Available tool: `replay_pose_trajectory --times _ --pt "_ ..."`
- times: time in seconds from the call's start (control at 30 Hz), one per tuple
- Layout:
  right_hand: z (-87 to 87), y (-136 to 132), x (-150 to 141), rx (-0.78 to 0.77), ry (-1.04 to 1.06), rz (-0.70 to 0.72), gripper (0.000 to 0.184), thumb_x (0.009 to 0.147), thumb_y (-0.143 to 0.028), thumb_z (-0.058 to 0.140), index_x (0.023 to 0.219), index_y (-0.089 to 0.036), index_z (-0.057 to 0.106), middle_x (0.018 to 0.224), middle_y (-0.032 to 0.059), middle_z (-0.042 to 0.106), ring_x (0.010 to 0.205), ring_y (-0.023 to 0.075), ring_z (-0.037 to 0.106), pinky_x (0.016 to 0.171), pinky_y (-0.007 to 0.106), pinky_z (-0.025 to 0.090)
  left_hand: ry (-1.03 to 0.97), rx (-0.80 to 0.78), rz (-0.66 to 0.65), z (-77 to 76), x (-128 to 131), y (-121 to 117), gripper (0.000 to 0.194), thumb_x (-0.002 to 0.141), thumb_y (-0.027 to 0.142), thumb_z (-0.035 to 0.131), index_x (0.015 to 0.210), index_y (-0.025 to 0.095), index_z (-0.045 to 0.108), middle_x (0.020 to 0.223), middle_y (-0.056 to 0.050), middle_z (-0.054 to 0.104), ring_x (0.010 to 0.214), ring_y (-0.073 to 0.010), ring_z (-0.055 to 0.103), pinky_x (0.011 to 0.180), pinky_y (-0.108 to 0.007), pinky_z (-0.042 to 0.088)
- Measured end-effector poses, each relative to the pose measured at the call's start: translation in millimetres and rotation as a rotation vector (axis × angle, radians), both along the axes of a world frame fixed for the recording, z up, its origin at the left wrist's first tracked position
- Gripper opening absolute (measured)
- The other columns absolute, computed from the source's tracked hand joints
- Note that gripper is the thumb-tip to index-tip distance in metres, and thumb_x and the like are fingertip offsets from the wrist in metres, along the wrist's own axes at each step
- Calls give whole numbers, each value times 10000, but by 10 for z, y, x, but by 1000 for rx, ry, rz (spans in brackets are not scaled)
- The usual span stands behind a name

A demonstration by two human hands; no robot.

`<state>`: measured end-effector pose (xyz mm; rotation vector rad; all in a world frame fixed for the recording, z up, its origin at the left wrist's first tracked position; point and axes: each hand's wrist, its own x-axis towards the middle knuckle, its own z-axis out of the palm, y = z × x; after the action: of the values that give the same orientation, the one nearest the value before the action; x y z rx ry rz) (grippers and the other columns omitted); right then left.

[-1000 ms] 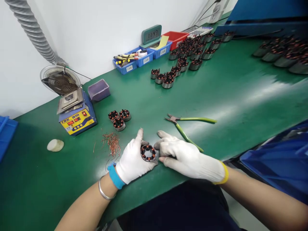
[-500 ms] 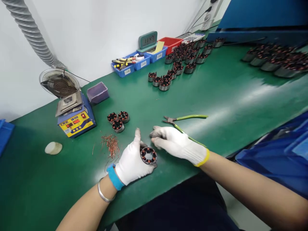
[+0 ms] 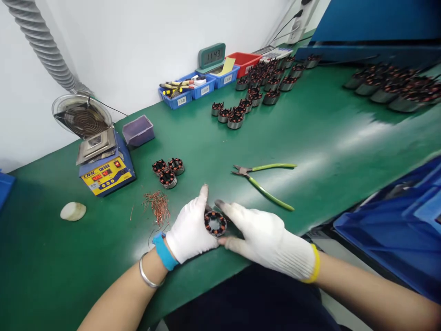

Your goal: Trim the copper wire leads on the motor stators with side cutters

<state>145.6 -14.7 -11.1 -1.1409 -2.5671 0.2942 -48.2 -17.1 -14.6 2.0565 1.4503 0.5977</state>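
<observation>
Left of the green-handled pliers (image 3: pixel 245 171) and nearer the person, the left hand (image 3: pixel 191 227) holds a copper-wound ring core (image 3: pixel 215 233) at the green desk (image 3: pixel 200 147), fingers curled about its side; the right hand's (image 3: pixel 263 232) fingers stand parted at the core's other side, though whether they grip it I cannot tell. Farther left of the pliers lie copper wire clippings (image 3: pixel 159 207) and three clustered wound cores (image 3: pixel 167 178).

White gloves (image 3: pixel 265 234), black ring (image 3: pixel 207 225), seemingly copper coils (image 3: pixel 222 221)
</observation>
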Motion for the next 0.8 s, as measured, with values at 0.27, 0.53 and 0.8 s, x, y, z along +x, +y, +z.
replay_pose_trajectory --times 0.27,0.53,0.8 --pt "-77 77 85 -184 -38 11 300 942 -298 378 894 -211 661 783 41 694 689 189 634 597 286 382 73 52 -1 -1 7 -19 980 559 353 738 1416 102 336 1013 -102 571 913 -283 563 826 -441 494" --pt "28 86 160 -558 158 -26 239 853 -320 441 661 -203 524 617 -11 535 575 135 478 542 261 339 -129 74 -105 66 96 -110 396 664 199 677 1055 207 613 951 -51 620 883 -217 578 815 -370 477" --pt "1 111 359 -672 222 -106 225 817 -341 452 641 -207 490 593 -12 478 557 133 438 516 260 359 -131 187 -78 8 154 -125 152 638 125 561 754 209 512 802 -38 572 758 -183 535 711 -332 458"
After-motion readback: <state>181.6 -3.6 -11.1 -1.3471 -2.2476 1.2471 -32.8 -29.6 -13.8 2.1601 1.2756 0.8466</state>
